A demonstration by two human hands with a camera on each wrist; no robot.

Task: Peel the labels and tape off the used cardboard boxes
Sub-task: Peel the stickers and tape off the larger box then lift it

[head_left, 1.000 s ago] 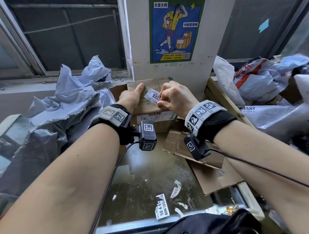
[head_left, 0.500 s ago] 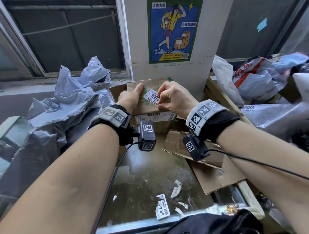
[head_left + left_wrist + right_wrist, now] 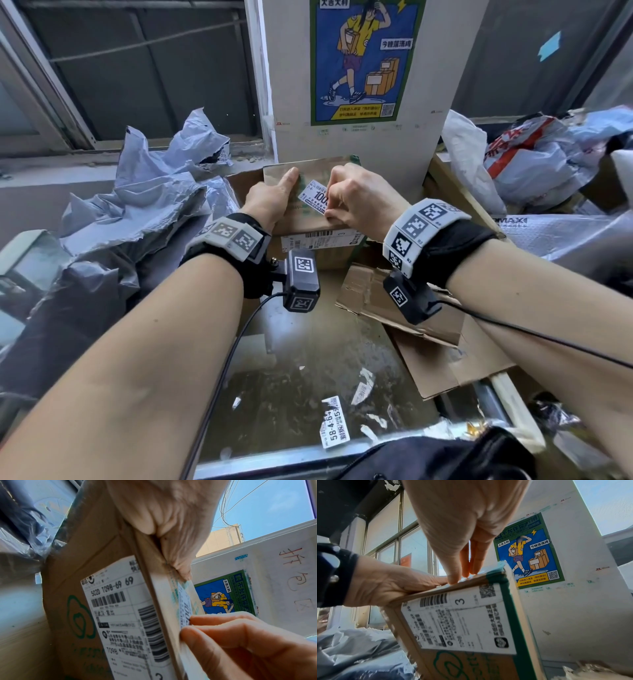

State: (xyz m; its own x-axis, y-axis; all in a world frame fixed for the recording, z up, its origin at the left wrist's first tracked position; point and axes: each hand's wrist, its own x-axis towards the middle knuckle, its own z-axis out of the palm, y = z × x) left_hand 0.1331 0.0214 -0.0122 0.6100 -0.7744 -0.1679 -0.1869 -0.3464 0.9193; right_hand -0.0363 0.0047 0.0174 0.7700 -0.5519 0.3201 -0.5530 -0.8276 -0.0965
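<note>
Against white pillar with poster [image 3: 366, 61], cardboard box [image 3: 308, 219] unmoved on worktop, left hand [image 3: 270, 202] flat on top as before, right hand [image 3: 359, 202] grip now pinched tighter on small white label [image 3: 313, 198]; peel barely begun, shipping label [image 3: 458, 620] untouched.

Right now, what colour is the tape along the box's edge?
Green tape on the brown box; clearest in the right wrist view.

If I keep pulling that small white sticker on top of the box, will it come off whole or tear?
The small white sticker looks like thin, floppy paper, so it may tear; torn scraps already lie on the table. The left hand presses the cardboard box, which should stop it sliding.
</note>
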